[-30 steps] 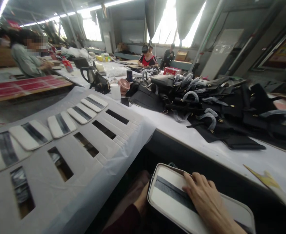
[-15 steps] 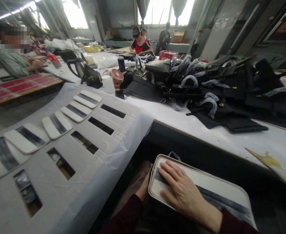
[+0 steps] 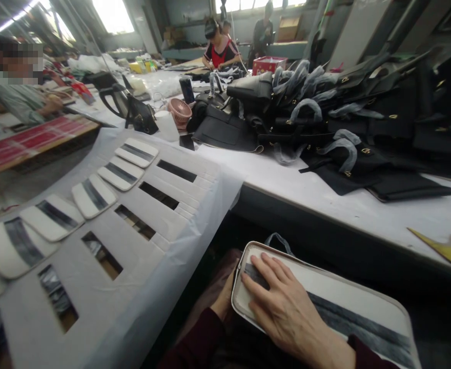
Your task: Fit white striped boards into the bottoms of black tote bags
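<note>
Bag (image 3: 344,289) likely light, semi-stiff; hold by the rim (image 3: 321,265). Right hand (image 3: 287,305) rests flat atop it, unclenched; grip of left hand (image 3: 225,298) is partly hidden, indeterminable.

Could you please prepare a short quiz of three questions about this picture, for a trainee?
1. Choose: which hand lies on top of the striped white piece? (a) left (b) right
2. True or false: the black bags lie piled on the white table.
3. Fill in: the small round fan beyond the hands is ____ in colour.

Key: 1. (b), the right hand, palm down. 2. True. 3. Pink.
</note>
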Demonstrator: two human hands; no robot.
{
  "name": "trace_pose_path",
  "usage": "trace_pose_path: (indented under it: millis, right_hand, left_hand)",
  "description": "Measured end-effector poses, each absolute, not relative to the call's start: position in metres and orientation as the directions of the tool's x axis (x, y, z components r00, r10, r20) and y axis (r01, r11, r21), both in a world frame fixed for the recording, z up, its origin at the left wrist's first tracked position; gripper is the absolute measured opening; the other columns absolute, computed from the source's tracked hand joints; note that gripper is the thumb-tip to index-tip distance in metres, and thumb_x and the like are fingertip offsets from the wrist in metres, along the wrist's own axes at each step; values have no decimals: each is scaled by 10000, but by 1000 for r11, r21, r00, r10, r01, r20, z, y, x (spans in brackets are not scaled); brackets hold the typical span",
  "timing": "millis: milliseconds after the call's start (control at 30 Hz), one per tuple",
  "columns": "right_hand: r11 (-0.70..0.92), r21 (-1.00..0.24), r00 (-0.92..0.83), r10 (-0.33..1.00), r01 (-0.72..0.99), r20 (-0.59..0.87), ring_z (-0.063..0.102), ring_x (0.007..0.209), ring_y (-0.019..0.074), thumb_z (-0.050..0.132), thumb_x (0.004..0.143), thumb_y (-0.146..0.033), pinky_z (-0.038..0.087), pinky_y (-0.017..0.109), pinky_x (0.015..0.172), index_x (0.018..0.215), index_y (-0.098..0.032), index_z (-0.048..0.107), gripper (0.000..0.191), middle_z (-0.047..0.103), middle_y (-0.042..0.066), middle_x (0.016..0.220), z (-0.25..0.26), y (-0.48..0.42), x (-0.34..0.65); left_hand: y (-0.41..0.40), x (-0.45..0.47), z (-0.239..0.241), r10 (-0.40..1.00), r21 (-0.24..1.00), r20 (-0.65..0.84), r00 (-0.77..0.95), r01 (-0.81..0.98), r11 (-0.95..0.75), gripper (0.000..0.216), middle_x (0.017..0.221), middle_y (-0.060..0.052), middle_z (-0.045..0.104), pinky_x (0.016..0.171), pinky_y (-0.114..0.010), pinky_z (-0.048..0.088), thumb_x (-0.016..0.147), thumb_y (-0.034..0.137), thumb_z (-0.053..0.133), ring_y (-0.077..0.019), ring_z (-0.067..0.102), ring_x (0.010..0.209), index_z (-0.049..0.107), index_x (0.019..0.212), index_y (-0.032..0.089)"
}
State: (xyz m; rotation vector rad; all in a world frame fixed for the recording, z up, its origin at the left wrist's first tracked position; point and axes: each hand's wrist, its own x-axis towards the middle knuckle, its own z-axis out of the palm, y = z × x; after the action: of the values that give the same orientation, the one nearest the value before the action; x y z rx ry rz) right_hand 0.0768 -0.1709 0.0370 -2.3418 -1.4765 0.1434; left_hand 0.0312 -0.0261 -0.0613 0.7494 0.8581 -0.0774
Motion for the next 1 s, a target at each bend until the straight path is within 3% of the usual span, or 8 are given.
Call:
trace_pose_path:
  millis: [133, 300, 433, 600, 800, 1000]
  right_hand:
    - [-385, -359, 450, 885, 850, 116, 355, 1409, 324, 558, 915, -318, 327, 545, 1152, 1369, -308, 535, 456, 379, 116, 1534, 39, -169, 79]
    - [-384, -374, 454, 883, 844, 118, 357, 1408, 326, 566, 891, -277, 337, 558, 1150, 1365, -321, 540, 476, 378, 80, 1543, 31, -171, 79]
    - [-417, -379, 494, 860, 826, 129, 314, 1437, 294, 569, 865, -250, 381, 512, 1154, 1496, -188, 381, 661, 399, 93, 1533, 23, -176, 77]
    - [-364, -287, 416, 897, 886, 147, 219, 1482, 285, 543, 888, -236, 344, 514, 1183, 1509, -220, 368, 645, 249, 44, 1609, 20, -176, 71]
    - [-378, -289, 417, 905, 880, 87, 167, 1498, 285, 527, 887, -229, 328, 510, 1194, 1506, -206, 377, 637, 220, 48, 1617, 22, -170, 69]
    - [-406, -312, 449, 890, 859, 79, 166, 1498, 277, 530, 890, -244, 333, 501, 1195, 1507, -219, 374, 637, 196, 20, 1624, 22, -172, 71]
  left_hand:
    - [-26, 20, -65, 181, 531, -699, 692, 333, 780, 404, 1102, -99, 723, 1158, -394, 332, 940, 498, 531, -299, 366, 1420, 762, 909, 168]
    - [-24, 19, -64, 98, 509, -621, 778, 305, 805, 450, 1196, -99, 695, 1165, -365, 323, 981, 497, 441, -240, 314, 1454, 748, 965, 168]
    - [-22, 19, -58, 35, 500, -566, 824, 309, 809, 513, 1235, -138, 677, 1188, -391, 294, 921, 588, 518, -272, 341, 1441, 742, 1019, 136]
    - [-18, 12, -48, 21, 511, -537, 843, 306, 803, 511, 1332, -85, 630, 1235, -373, 151, 881, 611, 566, -260, 245, 1481, 742, 1058, 165]
    - [-11, 15, -47, -76, 476, -531, 844, 371, 797, 679, 1321, -133, 630, 1225, -432, 183, 747, 717, 658, -325, 294, 1455, 736, 1084, 133]
    - [-8, 12, -45, -190, 398, -533, 825, 443, 803, 778, 1306, -149, 635, 1164, -483, 301, 770, 766, 588, -362, 421, 1378, 667, 1240, 151]
